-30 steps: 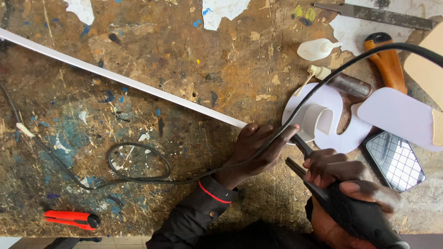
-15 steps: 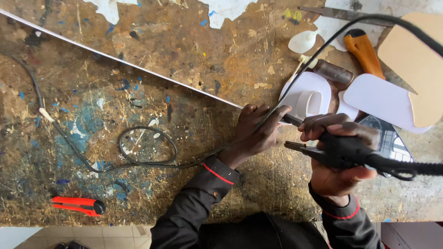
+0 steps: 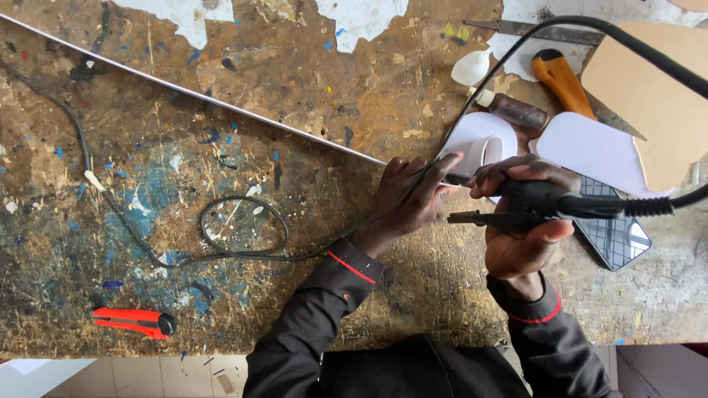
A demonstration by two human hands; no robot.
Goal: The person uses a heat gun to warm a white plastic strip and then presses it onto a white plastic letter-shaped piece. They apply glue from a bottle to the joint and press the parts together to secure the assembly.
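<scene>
My left hand [image 3: 410, 197] rests palm-down on the worn, paint-stained workbench [image 3: 221, 147], fingers spread over the near end of a long thin white strip [image 3: 192, 94] and touching a white cut-out piece [image 3: 479, 140]. My right hand [image 3: 525, 221] grips a black corded tool [image 3: 538, 203] with two metal tips pointing left toward the left hand's fingertips. Its thick black cable [image 3: 634, 44] arcs up and off to the right.
A thin black wire [image 3: 243, 228] loops on the bench at left. A red utility knife [image 3: 133, 322] lies near the front edge. An orange-handled knife [image 3: 564, 81], a small bottle [image 3: 516, 110], white shapes [image 3: 597, 151], tan card [image 3: 656, 96] and a phone [image 3: 616, 236] crowd the right.
My right hand has turned the black tool so its tips point left, close to my left fingers. The view has shifted a little; the left hand stays on the strip's end.
</scene>
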